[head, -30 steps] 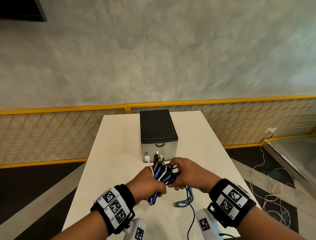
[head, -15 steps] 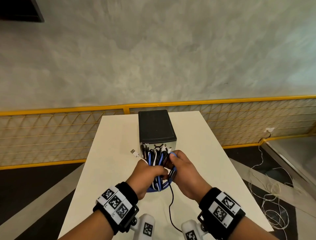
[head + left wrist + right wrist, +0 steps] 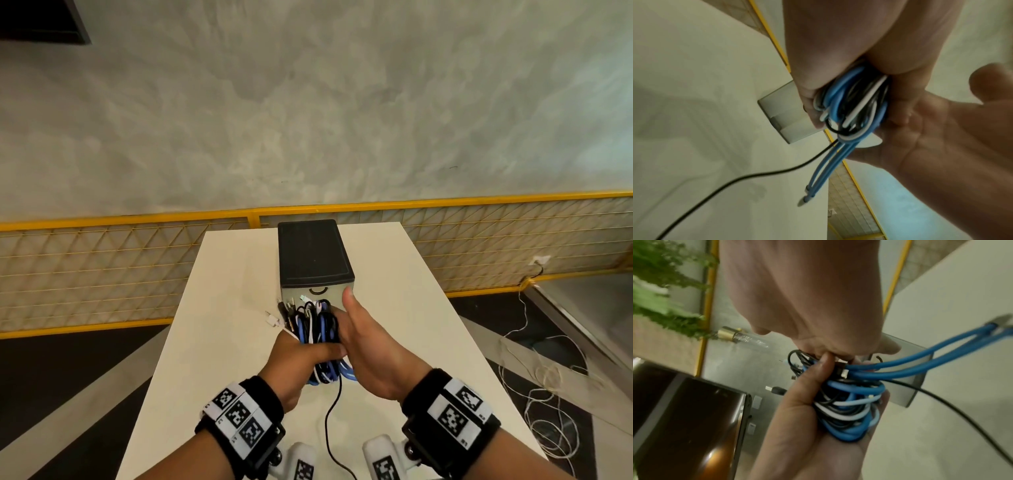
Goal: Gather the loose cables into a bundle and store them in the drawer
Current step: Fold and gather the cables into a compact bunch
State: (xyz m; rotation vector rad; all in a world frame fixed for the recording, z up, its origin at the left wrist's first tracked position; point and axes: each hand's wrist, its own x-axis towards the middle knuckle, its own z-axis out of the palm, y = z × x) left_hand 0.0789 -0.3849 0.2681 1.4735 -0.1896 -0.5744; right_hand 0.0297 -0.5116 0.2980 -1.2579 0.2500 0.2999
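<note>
A bundle of blue, white and black cables (image 3: 317, 329) is held upright just in front of the small drawer unit (image 3: 313, 260), which has a black top and a grey shut drawer front (image 3: 334, 294). My left hand (image 3: 301, 359) grips the bundle round its middle, thumb across it. My right hand (image 3: 363, 342) lies flat against the bundle's right side with the thumb raised; its fingers are hidden behind the cables. The left wrist view shows the bundle (image 3: 855, 105) and that open palm (image 3: 931, 138). One black cable tail (image 3: 329, 421) trails down to the near table edge.
The white table (image 3: 411, 325) is narrow, with its edges close on both sides. Behind it runs a yellow mesh fence (image 3: 102, 274). Loose white cords (image 3: 548, 394) lie on the floor at the right. Blue tails (image 3: 931, 358) stick out sideways from the bundle.
Both hands carried the bundle forward to the drawer front. My right hand let go of its pinch on the cables and now lies open beside them, thumb lifted.
</note>
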